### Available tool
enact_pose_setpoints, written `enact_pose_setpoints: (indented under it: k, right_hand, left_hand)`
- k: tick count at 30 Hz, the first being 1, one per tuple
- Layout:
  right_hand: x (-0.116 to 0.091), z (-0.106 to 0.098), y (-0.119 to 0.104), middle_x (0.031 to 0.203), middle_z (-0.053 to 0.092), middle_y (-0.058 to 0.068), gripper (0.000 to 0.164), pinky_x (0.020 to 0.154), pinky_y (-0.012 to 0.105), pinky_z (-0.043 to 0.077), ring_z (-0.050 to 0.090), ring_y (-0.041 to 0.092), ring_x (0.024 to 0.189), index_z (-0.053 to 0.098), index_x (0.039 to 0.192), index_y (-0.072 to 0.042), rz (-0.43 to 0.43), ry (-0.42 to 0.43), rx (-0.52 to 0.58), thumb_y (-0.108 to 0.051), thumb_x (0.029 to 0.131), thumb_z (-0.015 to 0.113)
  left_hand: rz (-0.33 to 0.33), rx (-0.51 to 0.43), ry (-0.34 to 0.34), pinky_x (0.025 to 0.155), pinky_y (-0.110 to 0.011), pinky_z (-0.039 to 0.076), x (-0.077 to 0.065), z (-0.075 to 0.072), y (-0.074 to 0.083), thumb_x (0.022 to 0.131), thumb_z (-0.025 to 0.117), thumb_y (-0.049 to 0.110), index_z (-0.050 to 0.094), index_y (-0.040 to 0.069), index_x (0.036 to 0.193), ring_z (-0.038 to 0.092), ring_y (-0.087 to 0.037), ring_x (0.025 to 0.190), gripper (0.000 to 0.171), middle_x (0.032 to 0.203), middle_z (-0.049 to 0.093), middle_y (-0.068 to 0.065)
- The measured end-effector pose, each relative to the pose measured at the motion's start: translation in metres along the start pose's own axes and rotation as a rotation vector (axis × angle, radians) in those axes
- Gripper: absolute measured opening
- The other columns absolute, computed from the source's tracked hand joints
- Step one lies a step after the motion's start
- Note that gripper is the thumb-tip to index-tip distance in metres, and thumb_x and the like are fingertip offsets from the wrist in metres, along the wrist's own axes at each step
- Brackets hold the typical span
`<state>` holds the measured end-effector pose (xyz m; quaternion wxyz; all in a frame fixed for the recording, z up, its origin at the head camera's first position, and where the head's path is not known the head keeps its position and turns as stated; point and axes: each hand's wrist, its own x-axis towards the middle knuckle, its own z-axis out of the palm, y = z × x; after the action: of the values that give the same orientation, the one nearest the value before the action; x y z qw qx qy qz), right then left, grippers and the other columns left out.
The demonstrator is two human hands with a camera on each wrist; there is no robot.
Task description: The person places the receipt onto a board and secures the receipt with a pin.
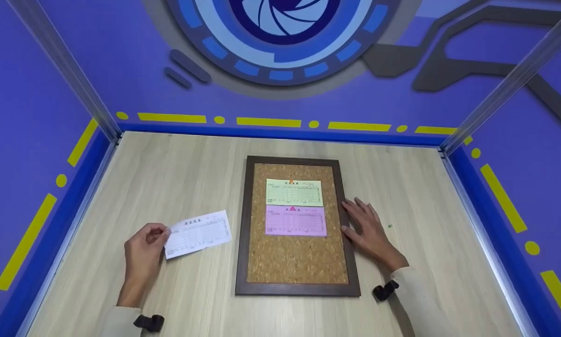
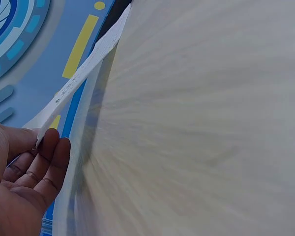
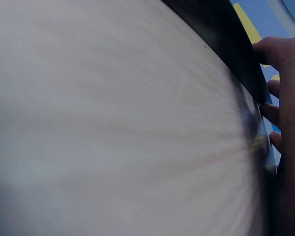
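Note:
My left hand (image 1: pixel 141 255) pinches a white printed form (image 1: pixel 199 235) by its left edge, between thumb and fingertips. In the left wrist view the form (image 2: pixel 86 69) is seen nearly edge-on, tilted above the table. A cork board (image 1: pixel 297 262) with a dark brown frame lies at the middle of the table. Pinned on it are a green form (image 1: pixel 294 199) and, just below, a pink form (image 1: pixel 295 223). An orange pin and a pink pin show at their top edges. My right hand (image 1: pixel 368 229) rests its fingertips and thumb along the frame's right side.
The light wood table (image 1: pixel 191 173) spreads round the board. Blue-purple walls (image 1: pixel 135 84) with yellow dashes enclose it at the back and sides. A tiny green speck (image 1: pixel 390 226) lies right of my right hand. Each wrist carries a small black camera (image 1: pixel 150 323).

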<state>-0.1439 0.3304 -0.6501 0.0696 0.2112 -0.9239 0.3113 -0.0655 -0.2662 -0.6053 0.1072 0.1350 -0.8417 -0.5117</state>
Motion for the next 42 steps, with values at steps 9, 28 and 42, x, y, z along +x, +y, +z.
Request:
enact_pose_setpoints:
  k: [9,28,42]
  right_hand:
    - [0.000,0.000,0.001,0.168,0.050,0.018,0.071,0.132,0.066,0.009,0.030,0.046,0.163,0.052,0.165,-0.010,0.022,-0.010,0.008,-0.034,0.102,0.076]
    - [0.000,-0.001,-0.002,0.167,0.051,0.018,0.071,0.133,0.065,0.010,0.030,0.045,0.163,0.051,0.164,-0.007,0.020,-0.011,-0.004,-0.033,0.103,0.075]
    - [0.000,-0.001,-0.002,0.169,0.049,0.017,0.071,0.134,0.063,0.010,0.029,0.043,0.164,0.049,0.166,-0.009,0.025,-0.024,0.007,-0.034,0.104,0.074]
  left_hand:
    - [-0.012,-0.063,0.014,0.077,-0.012,0.056,0.003,0.002,0.005,0.104,0.074,0.002,0.075,-0.003,0.113,0.072,-0.010,0.093,0.010,0.110,0.076,-0.019]
    - [-0.022,-0.147,0.023,0.075,-0.014,0.056,-0.001,-0.005,0.014,0.103,0.077,0.004,0.075,-0.004,0.114,0.070,-0.009,0.090,0.013,0.111,0.074,-0.021]
    - [-0.031,-0.153,0.012,0.077,-0.014,0.057,0.001,-0.003,0.025,0.104,0.076,0.005,0.075,-0.003,0.115,0.070,-0.011,0.093,0.014,0.113,0.074,-0.021]
